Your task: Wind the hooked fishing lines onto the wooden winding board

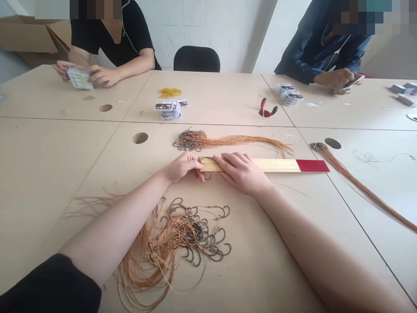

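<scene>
Both my hands are on a flat slatted wooden board (pixel 267 165) with a red-painted end (pixel 312 165), which lies lengthwise on the table. My left hand (pixel 181 168) grips the board's left end, and my right hand (pixel 239 173) presses on it just beside. A dark wire hook (pixel 204 161) curves on the board between them. Below my forearms lies a loose heap of dark hooks with orange-brown leaders (pixel 182 243). A smaller bundle of the same hooks (pixel 192 140) stretches just beyond the board, and another bundle (pixel 355 182) lies to the right.
Red-handled pliers (pixel 268 108) and stacks of printed packets (pixel 168 108) stand on the far tables, beside yellow rubber bands (pixel 170 92). Round holes (pixel 140 138) pierce the tabletops. Two co-workers sit opposite, one handling a packet (pixel 80 78), the other a small item (pixel 350 81).
</scene>
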`<state>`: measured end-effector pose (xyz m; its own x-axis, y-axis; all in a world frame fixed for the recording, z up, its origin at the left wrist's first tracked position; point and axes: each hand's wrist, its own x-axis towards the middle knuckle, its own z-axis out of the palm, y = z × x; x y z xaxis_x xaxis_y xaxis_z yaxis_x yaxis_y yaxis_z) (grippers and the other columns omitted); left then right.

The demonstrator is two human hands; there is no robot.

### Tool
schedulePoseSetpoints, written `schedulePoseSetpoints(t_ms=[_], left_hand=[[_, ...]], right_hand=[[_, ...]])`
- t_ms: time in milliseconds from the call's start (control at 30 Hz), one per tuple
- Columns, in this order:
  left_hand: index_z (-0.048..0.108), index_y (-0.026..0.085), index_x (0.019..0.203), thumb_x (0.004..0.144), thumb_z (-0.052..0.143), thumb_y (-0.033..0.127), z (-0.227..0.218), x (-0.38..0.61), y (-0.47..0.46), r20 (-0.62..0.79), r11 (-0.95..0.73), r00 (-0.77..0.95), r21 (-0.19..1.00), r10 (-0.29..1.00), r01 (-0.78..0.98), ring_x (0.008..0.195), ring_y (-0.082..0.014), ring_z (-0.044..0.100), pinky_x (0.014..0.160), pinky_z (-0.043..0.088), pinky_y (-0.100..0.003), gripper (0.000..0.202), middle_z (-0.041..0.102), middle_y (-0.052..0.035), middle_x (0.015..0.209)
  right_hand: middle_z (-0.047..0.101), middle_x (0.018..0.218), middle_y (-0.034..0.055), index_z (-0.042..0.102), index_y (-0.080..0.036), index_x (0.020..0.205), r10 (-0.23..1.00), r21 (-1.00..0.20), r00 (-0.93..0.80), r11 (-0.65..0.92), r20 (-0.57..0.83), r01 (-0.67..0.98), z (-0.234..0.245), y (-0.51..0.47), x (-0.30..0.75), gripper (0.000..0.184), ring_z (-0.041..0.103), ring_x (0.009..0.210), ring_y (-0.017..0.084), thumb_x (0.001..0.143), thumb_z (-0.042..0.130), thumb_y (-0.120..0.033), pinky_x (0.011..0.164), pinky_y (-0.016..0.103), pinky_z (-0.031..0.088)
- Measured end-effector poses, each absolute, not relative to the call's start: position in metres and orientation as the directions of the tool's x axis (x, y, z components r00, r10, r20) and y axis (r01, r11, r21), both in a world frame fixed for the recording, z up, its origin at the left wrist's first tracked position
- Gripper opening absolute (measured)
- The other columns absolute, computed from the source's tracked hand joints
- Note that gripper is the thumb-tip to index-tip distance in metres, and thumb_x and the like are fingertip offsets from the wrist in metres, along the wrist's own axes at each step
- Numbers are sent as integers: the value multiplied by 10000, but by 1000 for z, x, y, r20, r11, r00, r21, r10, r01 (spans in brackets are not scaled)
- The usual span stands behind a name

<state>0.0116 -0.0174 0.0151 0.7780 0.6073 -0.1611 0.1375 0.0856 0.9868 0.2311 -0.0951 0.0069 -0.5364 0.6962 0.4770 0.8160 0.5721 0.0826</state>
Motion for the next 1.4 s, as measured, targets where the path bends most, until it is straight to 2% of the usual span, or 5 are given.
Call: schedulePoseSetpoints(t_ms=[733, 1000, 1167, 1267, 1400], left_hand=[[664, 96, 591, 653, 568, 189, 16, 12, -19, -237, 360, 758, 933, 608, 3, 503, -142, 620, 533, 480, -239, 148, 646, -74, 491], [636, 82, 517, 640, 500, 145, 36, 22, -23, -566, 820, 685, 566, 459, -81, 336, -57, 461, 296, 299, -122, 194, 559, -56, 384], [631, 91, 538, 637, 501, 151, 45, 28, -27, -612, 938, 736, 334, 288, -89, 367, -87, 483, 251, 256, -113, 174, 507, -56, 343], [626, 98, 538, 645, 497, 166, 46, 30, -29, -627, 930, 719, 360, 300, -74, 395, -99, 516, 255, 262, -118, 180, 517, -61, 357], [630, 95, 545, 675, 476, 196, 36, 27, -26, -563, 804, 687, 593, 460, -52, 430, -121, 569, 296, 327, -150, 225, 598, -80, 430]], right_hand=[[576, 1125, 106, 420, -167, 1342, 767, 23, -472, 514, 435, 857, 15, -101, 224, 442, 502, 953, 217, 949, 352, -357, 779, 351, 381], [599, 1014, 74, 456, -228, 1317, 911, -292, -352, 404, 215, 867, 53, -114, 220, 405, 556, 857, 184, 947, 352, -356, 652, 276, 418], [605, 863, 42, 528, -266, 1252, 908, -452, -400, 411, 125, 792, 66, -112, 232, 367, 560, 729, 154, 953, 336, -356, 604, 260, 401], [600, 848, 32, 535, -287, 1241, 908, -472, -406, 406, 108, 783, 65, -111, 234, 365, 558, 725, 152, 955, 325, -372, 597, 258, 400], [583, 946, 72, 463, -233, 1312, 913, -383, -375, 408, 161, 829, 53, -110, 226, 407, 547, 762, 169, 949, 335, -367, 626, 277, 415]])
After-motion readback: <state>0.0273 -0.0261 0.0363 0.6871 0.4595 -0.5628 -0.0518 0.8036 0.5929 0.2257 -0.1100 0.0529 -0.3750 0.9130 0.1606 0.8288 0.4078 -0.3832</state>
